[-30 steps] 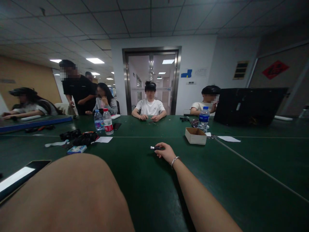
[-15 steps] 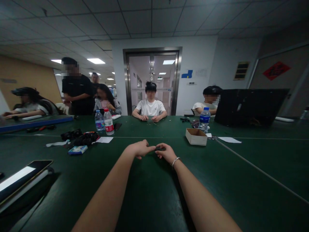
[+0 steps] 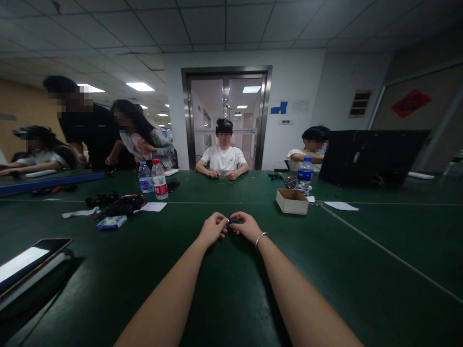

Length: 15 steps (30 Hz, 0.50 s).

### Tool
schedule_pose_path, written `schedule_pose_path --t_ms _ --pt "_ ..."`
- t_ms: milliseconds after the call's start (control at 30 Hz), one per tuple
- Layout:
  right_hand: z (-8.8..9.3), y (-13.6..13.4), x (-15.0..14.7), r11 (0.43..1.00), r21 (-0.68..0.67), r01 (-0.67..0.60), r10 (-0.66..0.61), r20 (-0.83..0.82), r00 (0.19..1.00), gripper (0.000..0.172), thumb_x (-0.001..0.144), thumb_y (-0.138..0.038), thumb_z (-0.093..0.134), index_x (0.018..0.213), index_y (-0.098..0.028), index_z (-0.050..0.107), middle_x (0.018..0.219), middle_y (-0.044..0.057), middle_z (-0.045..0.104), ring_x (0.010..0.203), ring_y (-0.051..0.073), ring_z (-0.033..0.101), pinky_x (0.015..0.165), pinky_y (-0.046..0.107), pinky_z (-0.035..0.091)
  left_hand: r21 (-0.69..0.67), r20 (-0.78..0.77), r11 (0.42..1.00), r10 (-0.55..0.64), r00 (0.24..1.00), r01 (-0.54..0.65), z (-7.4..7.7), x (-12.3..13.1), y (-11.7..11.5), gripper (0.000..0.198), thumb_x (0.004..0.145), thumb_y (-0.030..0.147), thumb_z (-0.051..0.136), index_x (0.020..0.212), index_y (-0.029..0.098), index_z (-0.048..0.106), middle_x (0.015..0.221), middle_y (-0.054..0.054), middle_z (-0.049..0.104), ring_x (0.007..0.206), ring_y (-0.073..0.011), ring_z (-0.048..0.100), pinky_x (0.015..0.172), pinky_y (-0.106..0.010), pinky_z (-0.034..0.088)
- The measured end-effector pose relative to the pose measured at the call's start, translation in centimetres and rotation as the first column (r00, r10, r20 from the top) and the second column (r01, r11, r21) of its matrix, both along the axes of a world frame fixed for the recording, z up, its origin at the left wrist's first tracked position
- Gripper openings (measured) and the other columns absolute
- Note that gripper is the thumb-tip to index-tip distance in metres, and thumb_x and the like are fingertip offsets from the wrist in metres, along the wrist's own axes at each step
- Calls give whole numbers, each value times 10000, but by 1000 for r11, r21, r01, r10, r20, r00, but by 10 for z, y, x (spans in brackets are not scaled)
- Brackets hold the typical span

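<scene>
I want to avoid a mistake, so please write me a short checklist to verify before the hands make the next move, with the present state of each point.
1. Right hand has the small dark object: ok, pinched between thumb and fingers.
2. Left hand is at the object's silver end: ok, its fingertips are right there.
3. Left hand grips that end firmly: cannot tell, the fingers hide the contact.
4. Whole object visible: not ok, the fingers cover parts of it.
5. Open box is apart from both hands: ok, it stands farther away, to the right.
</scene>
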State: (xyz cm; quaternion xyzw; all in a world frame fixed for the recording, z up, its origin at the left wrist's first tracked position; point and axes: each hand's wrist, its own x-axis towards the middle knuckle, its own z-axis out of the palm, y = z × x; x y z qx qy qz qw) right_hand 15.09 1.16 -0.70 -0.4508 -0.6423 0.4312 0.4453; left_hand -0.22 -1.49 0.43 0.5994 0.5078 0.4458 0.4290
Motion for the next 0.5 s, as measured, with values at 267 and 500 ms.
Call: schedule_pose_path --t_ms 267,500 --pt "3 -1 0 999 -52 -15 11 -81 997 197 687 -59 607 873 -116 578 641 -26 543 437 68 542 397 156 450 130 -40 991 -31 999 36 1 0 -4 146 737 214 593 857 167 522 936 -46 541 664 -92 563 476 -156 476" --pt "4 -1 -1 999 -53 -5 1 -82 997 156 708 -57 590 852 -115 576 632 -30 537 415 57 529 378 144 435 -112 -55 991 70 996 -76 7 3 8 323 798 418 512 959 138 495 793 -78 605 609 -134 603 483 -204 472"
